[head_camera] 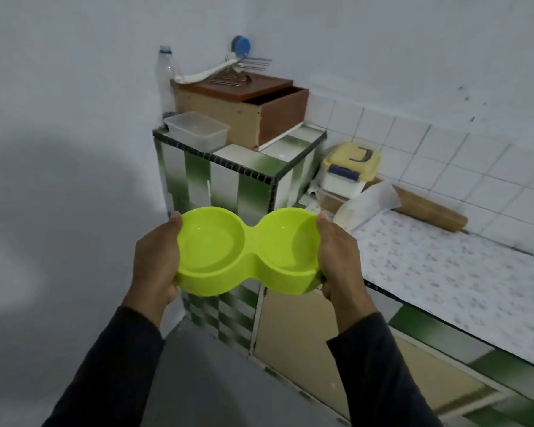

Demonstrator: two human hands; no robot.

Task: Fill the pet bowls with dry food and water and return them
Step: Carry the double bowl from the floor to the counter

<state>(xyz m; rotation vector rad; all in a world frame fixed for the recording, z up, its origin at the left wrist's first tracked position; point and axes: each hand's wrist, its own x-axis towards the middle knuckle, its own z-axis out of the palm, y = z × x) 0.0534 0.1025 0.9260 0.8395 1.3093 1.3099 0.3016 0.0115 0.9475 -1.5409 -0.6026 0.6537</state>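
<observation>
**Pet bowls carried empty toward the counter**

Double pet bowl (247,252), lime green, two round wells joined at a narrow waist, held level in mid-air, in front of the near left end of the counter (444,266) and resting on nothing. Left hand (156,260) curled round the left end, thumb over the rim, fingers underneath; right hand (339,257) gripping the right end the same way. Both wells bare: no dry food visible, water unlikely though hard to rule out on glossy plastic.

Judged the opening step: bowl fetched, filling not begun. Next move likely to call for setting it flat on the speckled counter top, freeing one hand. Food source unclear, perhaps the yellow-lidded container (350,167) at the back left corner beside the raised tiled block (244,171); no tap in view. Clear tub (196,129) and wooden box (244,106) on that block.
</observation>
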